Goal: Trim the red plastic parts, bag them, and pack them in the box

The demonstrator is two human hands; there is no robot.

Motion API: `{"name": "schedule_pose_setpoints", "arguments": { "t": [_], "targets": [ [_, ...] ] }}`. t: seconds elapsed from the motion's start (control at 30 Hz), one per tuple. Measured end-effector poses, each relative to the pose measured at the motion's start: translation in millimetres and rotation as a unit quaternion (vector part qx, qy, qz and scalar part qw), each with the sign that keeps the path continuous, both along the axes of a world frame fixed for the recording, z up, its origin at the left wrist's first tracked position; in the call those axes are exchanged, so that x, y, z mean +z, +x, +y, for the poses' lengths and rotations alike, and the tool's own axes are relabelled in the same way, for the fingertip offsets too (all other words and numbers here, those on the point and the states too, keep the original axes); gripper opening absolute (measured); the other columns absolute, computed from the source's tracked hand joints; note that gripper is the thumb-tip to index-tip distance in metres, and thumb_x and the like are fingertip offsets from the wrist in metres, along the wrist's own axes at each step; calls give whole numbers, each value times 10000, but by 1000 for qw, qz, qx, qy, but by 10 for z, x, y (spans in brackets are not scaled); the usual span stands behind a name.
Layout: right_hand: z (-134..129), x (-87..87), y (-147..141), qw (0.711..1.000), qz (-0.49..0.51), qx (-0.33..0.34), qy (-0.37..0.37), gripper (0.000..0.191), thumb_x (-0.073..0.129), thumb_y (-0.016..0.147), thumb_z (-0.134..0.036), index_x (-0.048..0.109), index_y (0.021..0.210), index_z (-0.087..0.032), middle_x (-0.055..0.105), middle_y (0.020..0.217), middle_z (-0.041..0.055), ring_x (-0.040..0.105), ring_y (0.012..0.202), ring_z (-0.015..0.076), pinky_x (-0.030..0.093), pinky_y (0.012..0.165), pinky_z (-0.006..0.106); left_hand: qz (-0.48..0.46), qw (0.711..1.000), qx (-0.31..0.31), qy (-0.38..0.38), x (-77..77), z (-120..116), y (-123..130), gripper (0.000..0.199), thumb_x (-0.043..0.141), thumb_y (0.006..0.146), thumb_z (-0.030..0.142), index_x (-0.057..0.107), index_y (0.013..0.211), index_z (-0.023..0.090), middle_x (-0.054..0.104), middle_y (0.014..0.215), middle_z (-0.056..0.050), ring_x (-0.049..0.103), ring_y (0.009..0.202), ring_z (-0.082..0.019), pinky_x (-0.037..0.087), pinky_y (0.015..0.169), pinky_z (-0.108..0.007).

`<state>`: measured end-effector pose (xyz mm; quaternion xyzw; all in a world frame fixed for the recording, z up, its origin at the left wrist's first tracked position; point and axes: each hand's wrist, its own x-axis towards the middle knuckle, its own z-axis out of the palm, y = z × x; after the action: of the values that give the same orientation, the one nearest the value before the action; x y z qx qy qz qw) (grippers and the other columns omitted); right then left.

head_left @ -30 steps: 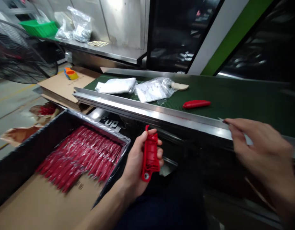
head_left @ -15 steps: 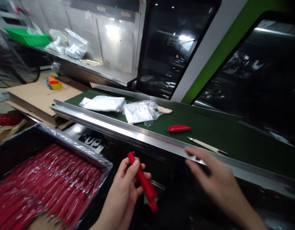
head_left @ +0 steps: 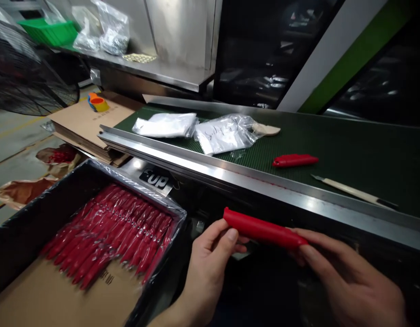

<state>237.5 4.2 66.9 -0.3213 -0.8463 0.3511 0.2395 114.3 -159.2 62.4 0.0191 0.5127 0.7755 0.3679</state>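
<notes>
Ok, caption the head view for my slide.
Left hand and right hand hold opposite ends of a red part beside a green belt.

A black label [head_left: 157,180] reads “UP”, handwriting [head_left: 224,131] on a bag [head_left: 213,144] unclear.

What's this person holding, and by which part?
A long red plastic piece, held in both hands: the left hand grips it near its left end, and the right hand holds its right end between thumb and fingers.

Factory workshop — green conveyor belt [head_left: 353,147], stacked cardboard [head_left: 82,119], caged fan [head_left: 29,79]
</notes>
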Motion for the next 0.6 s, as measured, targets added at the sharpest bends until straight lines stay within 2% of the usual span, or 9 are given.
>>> {"name": "schedule_pose_setpoints", "arguments": {
  "t": [0.1,0.23,0.3,0.47,0.6],
  "targets": [
    [26,-46,-44,984,28,-35,-171,303,720,753,-510,737,966,-295,734,926,10,685,693,126,568,611,145,2,1000,-17,-22,-54,-37,-21,228,626,895,332,679,1024,152,676,851,-56,609,811,-155,501,760,-273],
    [24,-72,-167,929,76,-47,-360,332,757,718,-503,734,936,-254,686,816,28,616,630,99,529,570,142,-65,997,-31,15,-64,-44,-72,203,644,882,310,640,993,140,649,811,-44,611,749,-141,497,684,-253],
    [9,-71,-229,909,76,-47,-408,343,750,734,-496,724,962,-240,665,788,29,594,627,94,515,566,146,-95,994,-28,38,-63,-39,-93,196,641,883,300,611,986,136,643,830,-55,630,765,-158,503,665,-257],
    [-28,-72,-343,877,92,-79,-465,360,764,726,-502,701,958,-234,642,811,18,573,651,85,499,577,161,-142,989,-16,41,-99,-31,-111,206,605,910,324,549,996,146,630,793,-57,635,763,-170,503,637,-254],
    [-59,-61,-414,850,104,-60,-512,345,736,761,-505,677,975,-241,614,803,1,551,650,75,478,580,171,-153,987,-17,47,-120,-27,-145,202,572,927,331,534,1008,150,611,833,-47,610,746,-151,497,610,-238]
  ]
}}
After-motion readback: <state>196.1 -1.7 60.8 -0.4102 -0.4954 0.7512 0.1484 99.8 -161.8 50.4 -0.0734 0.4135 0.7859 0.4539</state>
